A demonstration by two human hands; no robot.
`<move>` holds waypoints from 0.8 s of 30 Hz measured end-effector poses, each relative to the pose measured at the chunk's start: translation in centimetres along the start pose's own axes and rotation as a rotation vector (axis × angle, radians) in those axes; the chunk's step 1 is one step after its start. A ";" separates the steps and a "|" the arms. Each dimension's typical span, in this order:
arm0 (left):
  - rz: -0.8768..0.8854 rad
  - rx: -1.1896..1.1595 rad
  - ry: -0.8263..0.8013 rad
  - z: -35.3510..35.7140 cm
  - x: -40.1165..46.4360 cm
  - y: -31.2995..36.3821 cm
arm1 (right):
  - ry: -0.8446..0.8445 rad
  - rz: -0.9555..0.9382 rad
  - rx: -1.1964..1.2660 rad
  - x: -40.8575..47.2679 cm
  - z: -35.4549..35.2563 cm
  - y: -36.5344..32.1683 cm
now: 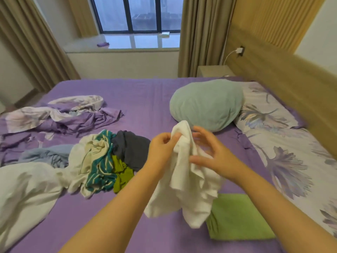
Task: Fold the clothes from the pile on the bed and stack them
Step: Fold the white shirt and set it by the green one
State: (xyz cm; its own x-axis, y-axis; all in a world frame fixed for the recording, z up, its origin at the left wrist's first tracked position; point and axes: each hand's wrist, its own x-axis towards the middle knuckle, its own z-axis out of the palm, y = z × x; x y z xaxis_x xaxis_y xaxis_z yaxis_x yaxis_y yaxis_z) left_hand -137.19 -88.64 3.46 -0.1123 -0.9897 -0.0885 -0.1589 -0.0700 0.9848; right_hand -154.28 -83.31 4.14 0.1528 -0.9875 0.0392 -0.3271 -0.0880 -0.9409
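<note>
Where curtains point(197, 33) flank the window point(136, 13), a purple bed point(145, 95) lies.

A bedroom with a wide bed point(145, 99) in a purple sheet. Behind it, a dark-framed window point(135, 14) shows grey daylight above a pale, glossy sill point(138, 42). Olive-beige curtains point(198, 35) hang on both sides. On the right, a wooden headboard point(284, 70) runs along the wall — a white charger point(239, 50) is plugged in there, above a small nightstand point(213, 70). A mint-green cushion point(206, 104) lies beside a floral pillow point(264, 108).
</note>
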 end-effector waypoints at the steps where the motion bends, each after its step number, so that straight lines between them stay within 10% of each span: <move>1: -0.032 -0.025 -0.010 -1.3 -0.5 1.3 | -0.017 -0.020 -0.100 -1.3 1.2 -0.9; 7: -0.141 -0.175 -0.228 -9.1 -6.3 7.0 | 0.268 0.011 0.087 -4.3 6.2 -7.8; 12: 0.134 0.325 -0.538 -15.1 -12.3 7.5 | 0.291 0.174 0.292 -4.3 7.9 -15.6; 18: 0.313 0.274 -0.484 -17.0 -17.6 8.6 | 0.196 0.379 0.314 -5.5 11.4 -22.0; 24: 0.182 -0.031 0.002 -18.7 -18.7 10.7 | 0.207 0.362 0.702 -7.4 11.8 -26.0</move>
State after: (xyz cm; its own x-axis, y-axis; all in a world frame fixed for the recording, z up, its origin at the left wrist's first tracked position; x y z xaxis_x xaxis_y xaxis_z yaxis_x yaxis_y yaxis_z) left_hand -118.46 -73.22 18.43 -0.1346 -0.9867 0.0917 -0.1061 0.1063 0.9887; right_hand -135.87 -72.17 24.33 -0.0486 -0.9494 -0.3104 0.3475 0.2753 -0.8964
